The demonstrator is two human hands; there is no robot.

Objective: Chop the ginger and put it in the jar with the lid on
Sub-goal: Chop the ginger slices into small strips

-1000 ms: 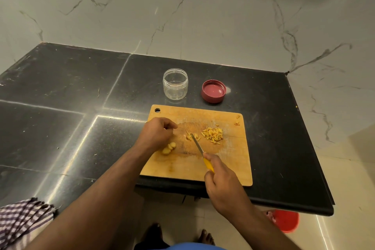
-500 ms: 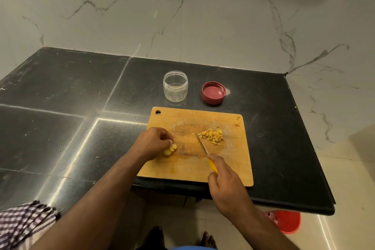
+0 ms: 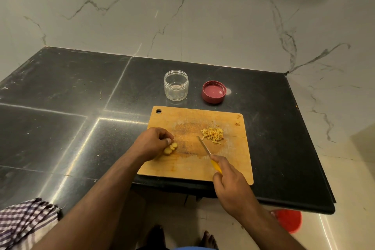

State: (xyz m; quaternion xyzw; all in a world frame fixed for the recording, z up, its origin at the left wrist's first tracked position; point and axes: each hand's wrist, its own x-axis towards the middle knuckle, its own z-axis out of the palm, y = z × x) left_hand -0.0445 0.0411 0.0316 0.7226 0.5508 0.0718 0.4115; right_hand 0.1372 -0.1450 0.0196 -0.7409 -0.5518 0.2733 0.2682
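A wooden cutting board lies on the black counter. My left hand rests on its left part, fingers curled over several pale ginger slices. My right hand grips a yellow-handled knife whose blade points up-left, its tip just left of a pile of chopped ginger. Behind the board stand a clear empty jar and, to its right, a red lid lying upside down.
The black counter ends at a marble wall behind and on the right. A checked cloth hangs at the lower left. A red bucket sits on the floor below the counter edge. Bare feet show beneath.
The knife has swept the small loose pieces right into the chopped pile. My left hand has drawn back down-left onto the ginger slices. The view has tilted upward slightly.
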